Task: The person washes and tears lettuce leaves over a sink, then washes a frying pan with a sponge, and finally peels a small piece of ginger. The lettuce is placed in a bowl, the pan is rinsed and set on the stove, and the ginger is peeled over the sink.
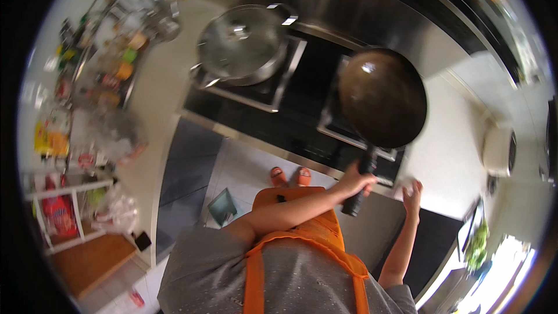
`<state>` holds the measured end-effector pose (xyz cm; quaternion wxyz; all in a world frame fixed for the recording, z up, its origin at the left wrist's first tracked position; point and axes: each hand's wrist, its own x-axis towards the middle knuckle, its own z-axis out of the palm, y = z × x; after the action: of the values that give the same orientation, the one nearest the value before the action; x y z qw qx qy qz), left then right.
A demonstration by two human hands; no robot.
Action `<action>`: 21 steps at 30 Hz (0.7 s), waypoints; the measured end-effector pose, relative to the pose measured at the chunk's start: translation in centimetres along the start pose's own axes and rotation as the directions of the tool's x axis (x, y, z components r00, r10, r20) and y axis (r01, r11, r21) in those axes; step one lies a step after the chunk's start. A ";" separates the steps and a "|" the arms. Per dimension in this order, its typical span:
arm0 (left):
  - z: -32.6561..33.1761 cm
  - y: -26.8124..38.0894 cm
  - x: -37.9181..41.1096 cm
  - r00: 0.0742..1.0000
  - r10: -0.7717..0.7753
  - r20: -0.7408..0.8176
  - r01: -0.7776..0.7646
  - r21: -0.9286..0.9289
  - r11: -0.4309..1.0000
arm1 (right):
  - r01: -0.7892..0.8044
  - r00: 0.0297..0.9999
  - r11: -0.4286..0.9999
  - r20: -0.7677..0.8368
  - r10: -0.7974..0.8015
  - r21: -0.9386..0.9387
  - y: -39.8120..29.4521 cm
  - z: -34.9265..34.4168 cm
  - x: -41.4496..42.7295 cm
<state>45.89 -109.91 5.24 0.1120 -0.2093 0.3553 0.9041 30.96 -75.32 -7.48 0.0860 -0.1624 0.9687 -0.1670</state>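
My left hand (356,179) is closed around the black handle of a dark wok (383,96) over the right burner of the black cooktop (244,117). My left arm reaches across the front of my orange apron (301,231). My right hand (412,194) is over the front edge of the pale counter, right of the cooktop. Its fingers look partly curled, and a whitish blur at the fingertips hides whether they hold something. On the left burner stands a steel pot (244,46) with a glass lid on it.
Bottles and jars (117,65) crowd the left counter, with a clear plastic bag (113,133) nearer me. A white rack (56,213) with packets stands at lower left. A cream-coloured appliance (499,152) is on the right. A greenish bin-like object (222,205) is on the floor.
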 end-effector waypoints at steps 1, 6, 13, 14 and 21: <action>0.2 -0.2 -0.2 0.999 -0.022 -0.025 0.023 0.003 1.000 | -0.066 0.998 0.996 0.009 0.067 -0.060 0.2 0.1 0.4; -3.3 3.9 -4.3 0.989 0.100 -0.110 -0.078 0.185 0.980 | 0.067 0.990 0.998 -0.126 -0.069 -0.021 -0.2 0.5 0.5; -25.6 25.9 -18.3 0.143 0.966 -0.213 -0.257 0.935 0.245 | -0.294 0.865 0.624 -0.076 0.496 0.724 -11.1 6.9 -8.0; -29.5 30.5 -18.7 0.011 0.997 -0.079 -0.161 0.984 0.080 | -0.108 0.840 0.853 -0.412 0.353 0.510 -14.3 8.6 -9.2; -53.5 59.0 -12.1 0.137 0.954 0.268 0.383 0.873 -0.300 | -0.078 0.981 0.982 -0.161 0.106 0.169 -39.0 16.0 -9.8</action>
<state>51.88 -190.02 10.58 -0.3891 -0.2831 0.8766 0.0008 54.80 -111.46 -7.53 0.0238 -0.0950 0.9621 -0.2544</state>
